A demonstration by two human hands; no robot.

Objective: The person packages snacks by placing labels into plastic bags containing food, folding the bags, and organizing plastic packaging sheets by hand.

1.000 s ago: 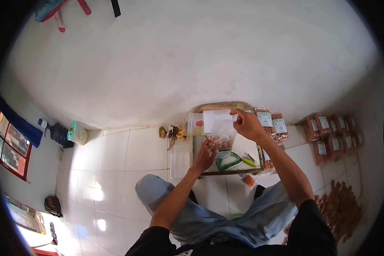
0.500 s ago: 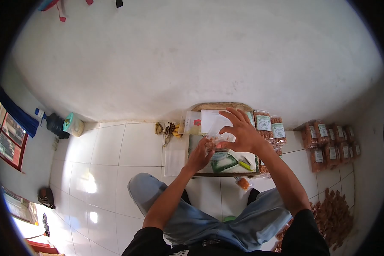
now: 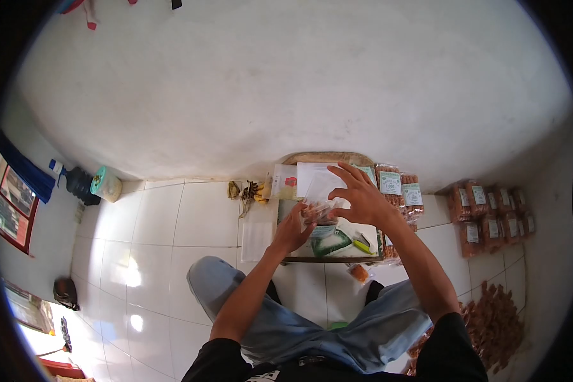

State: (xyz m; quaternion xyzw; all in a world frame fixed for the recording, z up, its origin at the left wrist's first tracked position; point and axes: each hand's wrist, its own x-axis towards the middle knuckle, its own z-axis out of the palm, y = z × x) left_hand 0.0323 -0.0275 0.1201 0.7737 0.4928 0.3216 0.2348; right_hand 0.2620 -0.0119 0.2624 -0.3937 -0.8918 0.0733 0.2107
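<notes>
The person's blue jeans (image 3: 388, 326) were closest. Past them, the left hand (image 3: 291, 230) held a clear bag (image 3: 319, 212) with brown bits inside, over the low table (image 3: 331, 260). The right hand (image 3: 364, 198) curved beside the bag, thumb and fingers wide apart; I couldn't tell if it touched. Farther off, brown packs (image 3: 390, 183) with labels were near the white wall (image 3: 286, 95).

The bag (image 3: 318, 205) you hold is thin, clear plastic with a glossy crinkle; the packs (image 3: 388, 183) on your right shine likewise. Your paper (image 3: 309, 173) looks smooth and matt, the table (image 3: 325, 156) rim worn wood. Your jeans (image 3: 264, 305) are matt cloth, the floor (image 3: 156, 261) glossy tile, the wall (image 3: 286, 83) dull.
</notes>
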